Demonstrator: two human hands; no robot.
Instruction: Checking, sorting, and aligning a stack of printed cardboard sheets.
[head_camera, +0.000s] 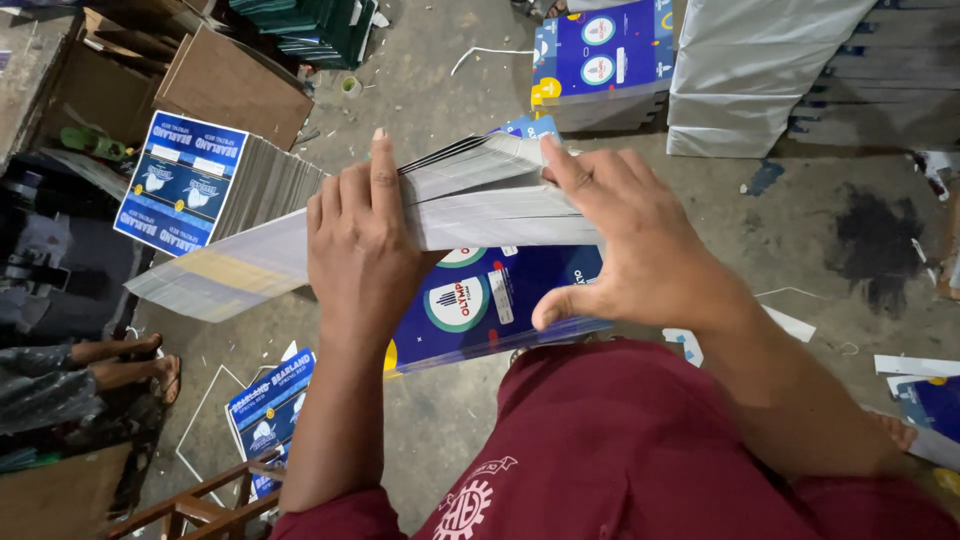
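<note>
The fingers (385, 175) of the left hand (362, 250) lie flat over the near face of a thick stack of cards (480, 195), index finger extended along its top edge, grasping it. The right hand (620, 245) clasps the stack's right end, fingers spread over the top, thumb curled underneath. Both forearms rise from the lap, which is covered in dark red cloth (620, 450). The stack is held edge-up, its grey-white edges fanned open at the top. Beneath it lies a blue printed sheet (490, 300). On the concrete floor (450, 90) stand further blue-faced stacks (210, 195) to the left and ahead (600, 60).
</note>
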